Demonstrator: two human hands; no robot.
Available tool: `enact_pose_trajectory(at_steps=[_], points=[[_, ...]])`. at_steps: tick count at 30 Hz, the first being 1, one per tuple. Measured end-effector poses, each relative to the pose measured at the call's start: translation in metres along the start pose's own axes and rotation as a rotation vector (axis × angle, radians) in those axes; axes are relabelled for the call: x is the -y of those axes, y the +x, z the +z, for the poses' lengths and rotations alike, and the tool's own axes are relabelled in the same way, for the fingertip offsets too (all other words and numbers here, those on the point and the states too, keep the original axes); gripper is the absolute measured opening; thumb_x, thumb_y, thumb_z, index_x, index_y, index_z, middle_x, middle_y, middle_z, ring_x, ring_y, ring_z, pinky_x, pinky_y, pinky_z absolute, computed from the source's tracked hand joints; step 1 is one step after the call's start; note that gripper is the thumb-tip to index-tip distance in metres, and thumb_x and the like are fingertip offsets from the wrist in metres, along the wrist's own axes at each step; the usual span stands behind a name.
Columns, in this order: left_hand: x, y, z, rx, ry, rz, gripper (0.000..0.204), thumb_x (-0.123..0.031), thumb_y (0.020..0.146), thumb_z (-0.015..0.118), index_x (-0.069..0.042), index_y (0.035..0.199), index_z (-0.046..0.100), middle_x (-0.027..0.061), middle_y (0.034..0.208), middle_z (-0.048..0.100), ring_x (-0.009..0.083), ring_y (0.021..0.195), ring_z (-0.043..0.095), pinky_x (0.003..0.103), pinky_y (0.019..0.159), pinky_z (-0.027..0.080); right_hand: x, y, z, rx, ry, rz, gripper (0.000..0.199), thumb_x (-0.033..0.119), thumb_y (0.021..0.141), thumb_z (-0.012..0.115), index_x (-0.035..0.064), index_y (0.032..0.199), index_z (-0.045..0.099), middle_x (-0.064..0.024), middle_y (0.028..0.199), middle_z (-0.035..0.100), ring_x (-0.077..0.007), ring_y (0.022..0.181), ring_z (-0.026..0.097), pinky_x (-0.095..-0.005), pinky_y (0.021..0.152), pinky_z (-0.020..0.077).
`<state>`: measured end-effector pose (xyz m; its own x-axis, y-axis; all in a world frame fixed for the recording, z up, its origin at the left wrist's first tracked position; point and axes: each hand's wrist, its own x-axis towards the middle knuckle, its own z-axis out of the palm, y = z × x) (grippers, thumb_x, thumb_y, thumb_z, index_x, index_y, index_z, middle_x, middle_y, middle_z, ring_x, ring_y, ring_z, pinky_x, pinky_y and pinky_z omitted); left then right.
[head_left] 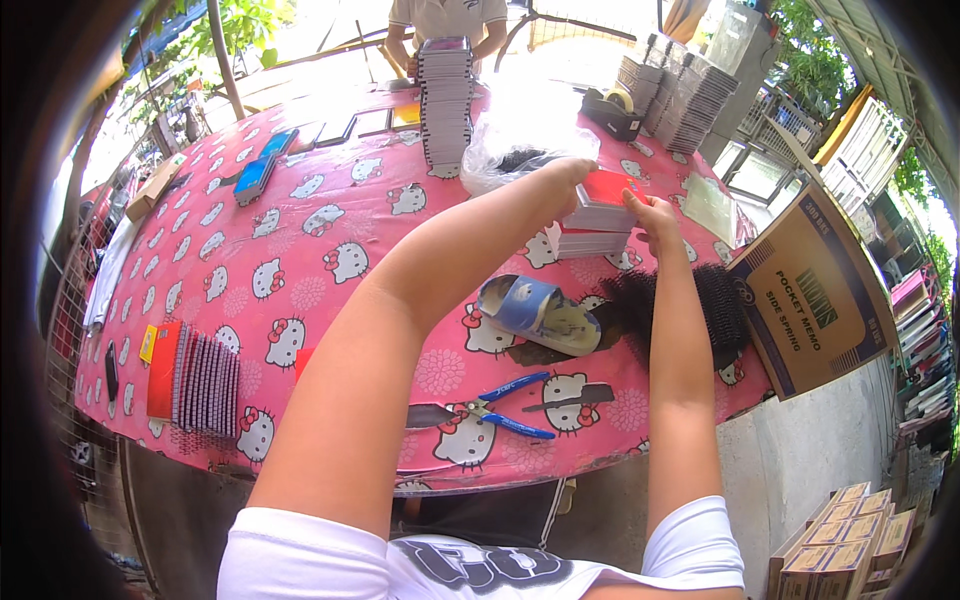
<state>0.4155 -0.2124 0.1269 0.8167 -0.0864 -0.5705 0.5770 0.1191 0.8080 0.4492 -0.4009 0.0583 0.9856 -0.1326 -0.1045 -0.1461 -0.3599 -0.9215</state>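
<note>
Both my arms reach forward over the table to a bundle of red-covered notepads (pixel 608 188). My left hand (pixel 573 174) is at the bundle's left edge, its fingers mostly hidden behind the wrist. On the right corner, my right hand (pixel 652 214) grips with the thumb on top. Directly under the bundle are more notepads (pixel 592 243) with pale page edges. Nearer me lie a blue slipper (pixel 540 313), a heap of black spiral binding coils (pixel 700 312), blue-handled pliers (pixel 505 408) and a dark knife blade (pixel 568 398).
A pink patterned cloth (pixel 330 220) covers the table. Red spiral notepads (pixel 195 380) stand at left. A tall notepad stack (pixel 445 105) stands before another person (pixel 450 25). Nearby are a plastic bag (pixel 490 165), tape dispenser (pixel 612 113), more stacks (pixel 690 95) and a cardboard box (pixel 815 295).
</note>
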Motion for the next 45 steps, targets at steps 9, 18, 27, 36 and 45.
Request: enact_pose_trajectory(at_steps=[9,18,27,36,45], points=[[0.008,0.031,0.001,-0.151,0.126,0.143,0.056,-0.03,0.072,0.08,0.0,0.114,0.057,0.0157,0.11,0.06,0.0275,0.089,0.062,0.045,0.071,0.049,-0.002,-0.005,0.004,0.045,0.114,-0.005,0.064,0.056,0.071,0.076,0.0123,0.113,0.055,-0.002,0.099,0.062,-0.0187,0.092,0.058,-0.0394,0.075,0.0425],[0.058,-0.104,-0.044,-0.122,-0.502,0.705,0.071,-0.009,0.065,0.085,0.002,0.114,0.034,0.0161,0.101,0.056,0.0184,0.084,0.061,0.03,0.067,0.053,0.052,-0.114,0.062,0.185,1.108,0.219,0.096,0.06,0.069,0.075,-0.0031,0.131,0.037,-0.0204,0.13,0.046,-0.0283,0.119,0.049,-0.0392,0.098,0.0427],[0.173,-0.269,-0.184,-0.781,-0.19,1.292,0.114,-0.027,0.063,0.089,0.0,0.141,0.01,0.0212,0.142,0.02,0.0261,0.133,0.023,0.04,0.108,0.027,0.177,-0.26,0.177,0.85,0.506,-0.532,0.068,0.029,0.074,0.081,-0.0049,0.122,0.046,-0.0155,0.1,0.063,-0.0215,0.085,0.065,-0.0327,0.074,0.056],[0.263,-0.272,-0.287,-0.437,-0.347,0.535,0.102,-0.029,0.078,0.077,-0.003,0.144,0.004,0.0244,0.146,0.016,0.0288,0.136,0.023,0.044,0.109,0.027,0.148,-0.283,0.296,1.422,-0.826,-0.567,0.087,0.053,0.055,0.085,-0.0037,0.115,0.057,-0.0164,0.1,0.061,-0.0255,0.097,0.059,-0.0333,0.08,0.0467],[0.261,-0.279,-0.285,-0.485,-0.282,0.504,0.106,-0.02,0.075,0.08,-0.003,0.146,0.004,0.0214,0.136,0.039,0.0272,0.122,0.045,0.043,0.101,0.039,0.156,-0.138,0.152,0.308,-0.473,-0.715,0.062,0.051,0.077,0.07,-0.003,0.108,0.065,-0.0194,0.099,0.068,-0.0268,0.09,0.066,-0.0367,0.082,0.049]])
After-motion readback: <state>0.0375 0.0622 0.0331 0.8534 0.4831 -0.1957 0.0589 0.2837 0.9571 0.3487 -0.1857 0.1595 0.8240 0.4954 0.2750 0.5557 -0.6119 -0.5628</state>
